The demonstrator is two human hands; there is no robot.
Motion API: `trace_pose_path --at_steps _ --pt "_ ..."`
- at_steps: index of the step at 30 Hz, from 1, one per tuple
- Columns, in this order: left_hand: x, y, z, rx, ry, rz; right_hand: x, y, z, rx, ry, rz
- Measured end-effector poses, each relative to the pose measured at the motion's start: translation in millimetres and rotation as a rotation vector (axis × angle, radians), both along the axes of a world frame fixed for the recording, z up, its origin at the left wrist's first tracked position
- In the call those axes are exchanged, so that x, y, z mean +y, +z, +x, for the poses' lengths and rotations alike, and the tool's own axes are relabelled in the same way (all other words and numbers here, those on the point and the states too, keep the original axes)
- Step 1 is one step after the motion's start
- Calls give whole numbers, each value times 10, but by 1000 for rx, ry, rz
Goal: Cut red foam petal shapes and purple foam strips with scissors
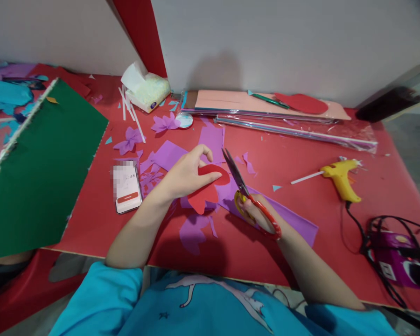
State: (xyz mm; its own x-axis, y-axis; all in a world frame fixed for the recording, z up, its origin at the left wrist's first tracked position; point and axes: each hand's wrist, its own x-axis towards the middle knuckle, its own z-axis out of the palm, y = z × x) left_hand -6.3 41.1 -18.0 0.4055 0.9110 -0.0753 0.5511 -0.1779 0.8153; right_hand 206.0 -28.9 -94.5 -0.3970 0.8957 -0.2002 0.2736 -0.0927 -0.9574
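My left hand (189, 175) pinches a red paper cutout (203, 197) with rounded lobes, thumb on top of it. Just to the right, my right hand (259, 212) grips a pair of scissors (242, 182) by its red and yellow handles. The blades point up and away, nearly together, and stand apart from the red cutout. Below and around both hands lie purple paper pieces (301, 221), strips and scraps. A purple cut shape (192, 233) rests on the red table close to my body.
Left are a phone (129, 186), a green board (45, 172), purple paper flowers (129, 141) and a tissue pack (149, 91). Paper packs (266, 102) lie along the wall. A yellow glue gun (341, 177) and a purple box (394, 256) with black cables sit right.
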Motion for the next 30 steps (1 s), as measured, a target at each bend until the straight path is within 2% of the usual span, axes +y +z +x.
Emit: trace_pose_path --at_steps 5,12,15,20,26,30 --pt "-26 -13 47 19 -45 -11 -6 -24 -49 62 -98 15" --pt "-105 -116 186 59 -238 -52 -92 -204 -206 347 -308 -175" --pt "-142 -174 230 86 -261 -26 -96 -194 -234 297 -343 -167" --pt "-159 -224 251 99 -277 10 -64 -150 -225 146 -397 -41" --pt "-110 -211 215 90 -411 44 -2 -106 -176 85 -437 37" --pt "-94 -187 188 106 -436 70 44 -42 -163 99 -470 64"
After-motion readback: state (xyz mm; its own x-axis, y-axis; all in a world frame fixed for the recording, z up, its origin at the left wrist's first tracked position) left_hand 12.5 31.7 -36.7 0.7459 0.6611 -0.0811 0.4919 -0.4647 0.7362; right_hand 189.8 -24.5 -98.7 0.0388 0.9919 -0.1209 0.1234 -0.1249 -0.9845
